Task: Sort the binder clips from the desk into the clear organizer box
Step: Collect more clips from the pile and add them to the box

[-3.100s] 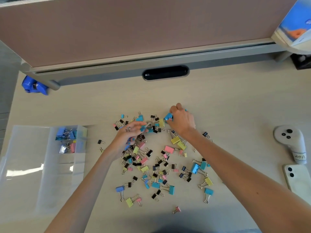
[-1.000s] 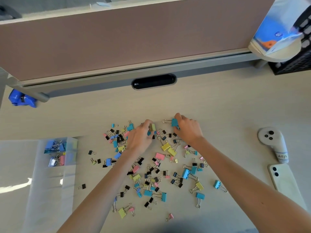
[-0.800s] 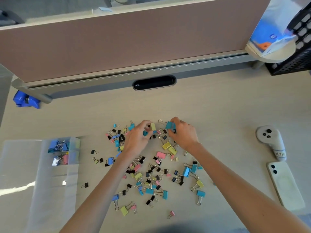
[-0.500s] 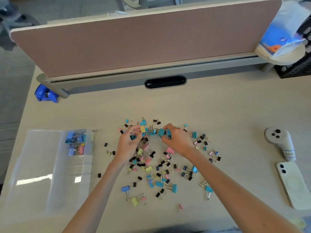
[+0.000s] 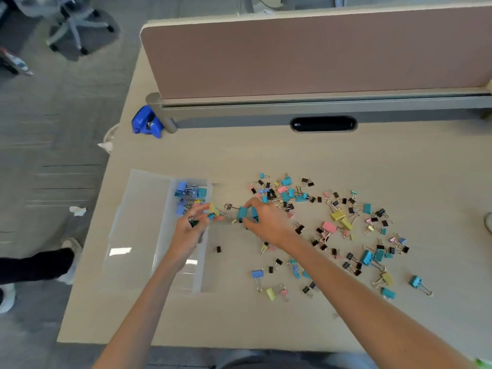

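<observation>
Surface [image 5: 319, 155]: pale wood-look laminate, matt, smooth. Organizer box [image 5: 138, 225], left of centre: clear plastic, glossy, bright glare patches on lid. Binder clips [image 5: 338, 217], centre to right: painted bodies in teal, blue, yellow, pink, black; shiny wire handles look metal. Partition panel [image 5: 306, 49], top of frame: pinkish cloth, matt, fine weave. Rail [image 5: 266, 107] beneath panel: grey, smooth, satin. Blue clamp [image 5: 146, 123], upper left: glossy plastic. Floor [image 5: 53, 129], left edge: grey carpet, rough.
</observation>
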The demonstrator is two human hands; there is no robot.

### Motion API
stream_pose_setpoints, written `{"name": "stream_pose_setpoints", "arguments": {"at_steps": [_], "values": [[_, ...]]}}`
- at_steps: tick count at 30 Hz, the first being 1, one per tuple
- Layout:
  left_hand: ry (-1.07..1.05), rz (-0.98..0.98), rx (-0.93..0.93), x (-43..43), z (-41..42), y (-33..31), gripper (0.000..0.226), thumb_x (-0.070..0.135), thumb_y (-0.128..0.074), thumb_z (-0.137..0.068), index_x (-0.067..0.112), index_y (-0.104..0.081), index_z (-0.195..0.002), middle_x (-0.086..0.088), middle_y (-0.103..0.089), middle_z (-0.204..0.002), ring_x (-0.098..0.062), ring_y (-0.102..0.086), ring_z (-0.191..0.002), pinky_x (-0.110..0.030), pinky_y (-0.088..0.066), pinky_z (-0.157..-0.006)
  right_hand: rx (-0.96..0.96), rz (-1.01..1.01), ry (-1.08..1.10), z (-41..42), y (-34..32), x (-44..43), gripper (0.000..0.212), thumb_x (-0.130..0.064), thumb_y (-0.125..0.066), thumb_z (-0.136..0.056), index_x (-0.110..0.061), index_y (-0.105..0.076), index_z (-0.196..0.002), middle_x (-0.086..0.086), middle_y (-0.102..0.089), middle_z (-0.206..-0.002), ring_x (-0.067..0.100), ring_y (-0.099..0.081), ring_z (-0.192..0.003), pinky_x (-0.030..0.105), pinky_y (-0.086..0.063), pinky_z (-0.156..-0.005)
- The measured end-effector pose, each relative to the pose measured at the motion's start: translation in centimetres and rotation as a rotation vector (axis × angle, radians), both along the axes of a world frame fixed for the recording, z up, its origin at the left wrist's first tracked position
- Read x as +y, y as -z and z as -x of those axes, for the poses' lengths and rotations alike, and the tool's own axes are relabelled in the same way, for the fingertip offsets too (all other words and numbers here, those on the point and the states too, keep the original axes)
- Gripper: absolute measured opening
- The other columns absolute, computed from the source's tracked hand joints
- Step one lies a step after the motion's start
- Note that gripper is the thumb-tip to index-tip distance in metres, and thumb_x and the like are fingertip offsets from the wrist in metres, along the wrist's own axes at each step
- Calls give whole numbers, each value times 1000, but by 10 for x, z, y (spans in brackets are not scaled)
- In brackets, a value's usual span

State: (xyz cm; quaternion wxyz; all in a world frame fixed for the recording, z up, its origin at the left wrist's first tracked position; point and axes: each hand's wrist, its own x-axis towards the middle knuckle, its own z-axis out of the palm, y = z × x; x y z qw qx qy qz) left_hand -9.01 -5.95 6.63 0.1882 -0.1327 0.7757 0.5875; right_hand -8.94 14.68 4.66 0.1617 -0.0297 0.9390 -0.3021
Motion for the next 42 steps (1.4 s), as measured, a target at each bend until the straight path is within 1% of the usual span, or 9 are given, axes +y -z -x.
{"name": "stream_pose_setpoints", "arguments": {"at_steps": [4,7,11,16,22,28,33,37,42], "values": [[-28,8,16,-39,1,-5,29,6,-51,-97,24,-60,-116,14,-61,-56,-14,-29,-51,-17,-28,-43,24,2,-19,7,-4,-43,32,-37,-54,-90,-22,-50,-117,-1,-57,-81,19,-54,-68,27,-33,-48],[-78,29,0,-67,5,-1,24,7,-52,-96,16,-62,-116,10,-67,-62,-12,-28,-47,-18,-29,-41,26,-25,-55,13,-6,-70,32,-39,-53,-90,-21,-50,-117,2,-61,-88,24,-60,-78,28,-34,-58],[-141,86,-75,-89,13,10,21,5,-56,-94,7,-63,-114,13,-59,-47,-4,-31,-37,-15,-29,-38,17,-84,-129,20,-8,-100,36,-38,-52,-91,-18,-49,-121,8,-65,-96,28,-62,-85,29,-40,-63],[-105,108,-43,-92,17,11,16,3,-61,-89,7,-62,-104,5,-69,-61,0,-42,-38,-15,-34,-44,40,-174,-208,26,-2,-124,36,-37,-51,-91,-17,-46,-120,9,-66,-96,32,-64,-86,34,-45,-68],[147,401,41,-101,13,22,17,20,-63,-83,21,-72,-98,-7,-71,-75,-25,-55,-61,-35,-48,-64,32,-275,-311,33,1,-126,33,-29,-50,-90,-15,-45,-120,9,-66,-105,31,-63,-91,34,-44,-70],[162,453,81,-105,14,21,26,15,-60,-91,17,-64,-117,-8,-71,-78,-26,-63,-68,-35,-52,-68,-42,-176,-245,38,2,-128,34,-33,-60,-85,-22,-45,-113,3,-64,-99,27,-61,-86,33,-43,-68],[-2,188,-44,-105,21,9,8,13,-57,-94,9,-56,-100,-11,-72,-71,-22,-50,-37,-28,-43,-40,-129,-39,-229,40,-3,-130,50,-22,-71,-75,-19,-39,-113,2,-55,-108,26,-54,-81,35,-45,-65],[-100,-55,-237,-106,29,-4,12,16,-59,-94,5,-55,-97,-15,-74,-78,-21,-58,-43,-24,-47,-40,-155,12,-245,45,-5,-135,45,-2,-56,-78,-16,-35,-116,9,-52,-108,30,-58,-82,46,-51,-69],[-108,-288,-416,-115,35,-13,16,4,-60,-90,1,-62,-106,-20,-71,-100,-16,-64,-66,-22,-49,-53,-102,-73,-282,52,-11,-145,24,2,-42,-88,-10,-46,-108,12,-57,-107,31,-57,-88,39,-46,-70]]}}
